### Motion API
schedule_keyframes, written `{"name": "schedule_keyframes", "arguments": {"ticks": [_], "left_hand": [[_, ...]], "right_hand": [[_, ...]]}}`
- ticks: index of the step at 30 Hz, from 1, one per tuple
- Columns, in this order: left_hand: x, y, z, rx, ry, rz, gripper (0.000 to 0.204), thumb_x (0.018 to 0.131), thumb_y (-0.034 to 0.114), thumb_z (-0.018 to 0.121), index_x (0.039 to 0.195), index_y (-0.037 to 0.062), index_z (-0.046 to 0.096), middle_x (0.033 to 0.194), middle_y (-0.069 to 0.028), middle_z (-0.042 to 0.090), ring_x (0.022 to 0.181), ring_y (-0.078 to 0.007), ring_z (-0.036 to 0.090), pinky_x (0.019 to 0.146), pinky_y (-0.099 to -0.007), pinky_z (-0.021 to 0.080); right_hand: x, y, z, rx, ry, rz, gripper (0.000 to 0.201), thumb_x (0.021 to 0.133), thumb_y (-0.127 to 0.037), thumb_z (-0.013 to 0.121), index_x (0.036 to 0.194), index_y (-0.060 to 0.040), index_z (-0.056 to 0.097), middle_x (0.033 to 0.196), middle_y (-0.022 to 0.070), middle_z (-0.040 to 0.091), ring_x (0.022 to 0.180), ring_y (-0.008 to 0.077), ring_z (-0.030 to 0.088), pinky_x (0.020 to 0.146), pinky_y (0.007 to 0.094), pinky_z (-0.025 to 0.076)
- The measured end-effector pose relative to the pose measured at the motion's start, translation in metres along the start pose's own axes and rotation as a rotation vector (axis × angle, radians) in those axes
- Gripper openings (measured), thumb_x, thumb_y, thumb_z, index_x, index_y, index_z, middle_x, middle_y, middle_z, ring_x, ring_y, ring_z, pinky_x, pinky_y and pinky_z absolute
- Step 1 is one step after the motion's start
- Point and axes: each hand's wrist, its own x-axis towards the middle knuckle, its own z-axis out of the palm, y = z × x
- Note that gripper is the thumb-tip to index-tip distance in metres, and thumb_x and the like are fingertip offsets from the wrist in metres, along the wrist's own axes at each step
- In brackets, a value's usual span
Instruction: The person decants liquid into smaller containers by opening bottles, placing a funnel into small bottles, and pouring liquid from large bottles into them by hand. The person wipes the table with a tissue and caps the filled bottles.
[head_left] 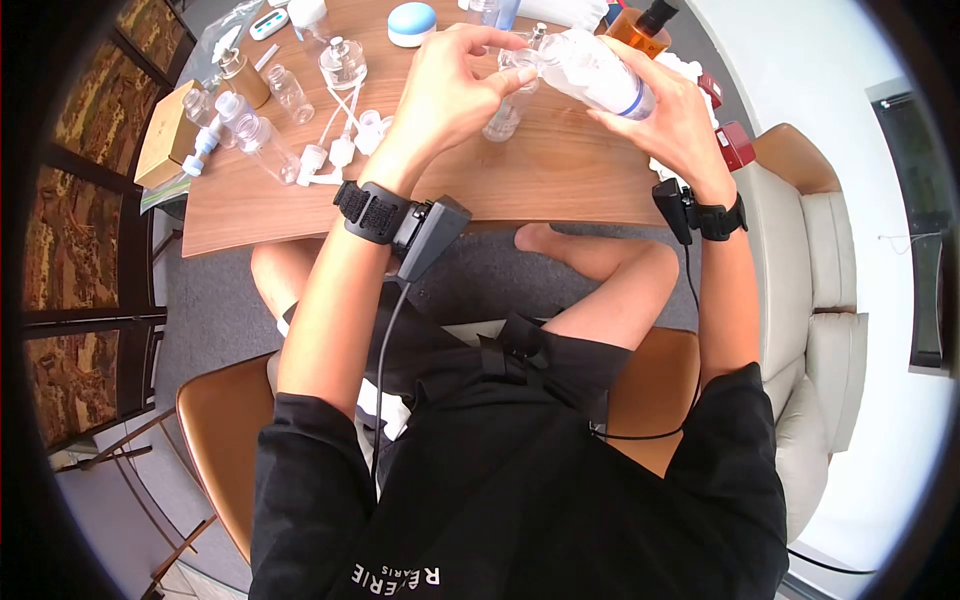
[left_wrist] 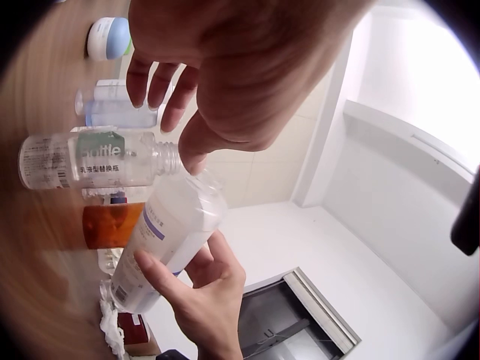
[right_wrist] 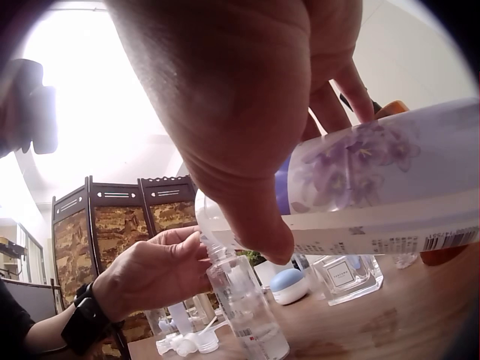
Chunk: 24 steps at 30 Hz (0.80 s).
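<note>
My right hand (head_left: pixel 680 115) grips a translucent lotion bottle (head_left: pixel 600 80), its label printed with purple flowers in the right wrist view. This bottle is tilted, its mouth end down against the neck of a clear refill bottle (left_wrist: pixel 82 161). The clear bottle stands upright on the table, with a little clear liquid at its bottom (right_wrist: pixel 262 345). My left hand (head_left: pixel 455 85) pinches around the clear bottle's neck, thumb right at the place where the two mouths meet. In the left wrist view its other fingers are loosely bent behind the neck.
Left on the wooden table (head_left: pixel 560 180) lie white pump heads (head_left: pixel 343 150), with several clear bottles (head_left: pixel 265 145) and a cardboard box (head_left: pixel 165 140). A perfume bottle (head_left: pixel 343 65) and a blue-lidded jar (head_left: pixel 412 25) stand farther back. An amber bottle (head_left: pixel 640 35) and red box (head_left: pixel 735 145) are right.
</note>
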Motion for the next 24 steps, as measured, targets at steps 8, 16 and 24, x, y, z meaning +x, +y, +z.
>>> {"name": "schedule_keyframes", "arguments": {"ticks": [8, 16, 24], "left_hand": [[-0.0003, -0.0042, 0.0012, 0.052, 0.001, 0.038, 0.037, 0.086, 0.029, 0.087, 0.118, 0.0119, 0.08, 0.115, -0.0171, 0.072, 0.098, -0.0248, 0.072, 0.082, -0.0368, 0.058], [-0.0008, -0.006, 0.0033, -0.017, 0.03, 0.011, 0.038, 0.081, 0.03, 0.089, 0.113, 0.0115, 0.081, 0.111, -0.0186, 0.074, 0.11, -0.0296, 0.068, 0.092, -0.0435, 0.055], [-0.0012, -0.0017, 0.0011, -0.07, 0.005, -0.041, 0.038, 0.082, 0.03, 0.089, 0.113, 0.0104, 0.081, 0.114, -0.0191, 0.074, 0.112, -0.0306, 0.068, 0.093, -0.0436, 0.055]], "right_hand": [[0.0005, -0.0018, -0.0019, -0.033, -0.017, -0.004, 0.077, 0.078, -0.029, 0.089, 0.148, -0.0133, 0.06, 0.126, 0.0166, 0.073, 0.116, 0.0312, 0.071, 0.102, 0.0414, 0.055], [0.0008, -0.0031, -0.0026, -0.041, -0.016, 0.006, 0.076, 0.078, -0.029, 0.089, 0.147, -0.0142, 0.06, 0.126, 0.0158, 0.073, 0.114, 0.0309, 0.071, 0.102, 0.0414, 0.055], [0.0014, -0.0037, -0.0032, -0.039, -0.027, 0.01, 0.076, 0.078, -0.03, 0.089, 0.147, -0.0144, 0.06, 0.125, 0.0152, 0.074, 0.114, 0.0303, 0.072, 0.101, 0.0408, 0.056]]}}
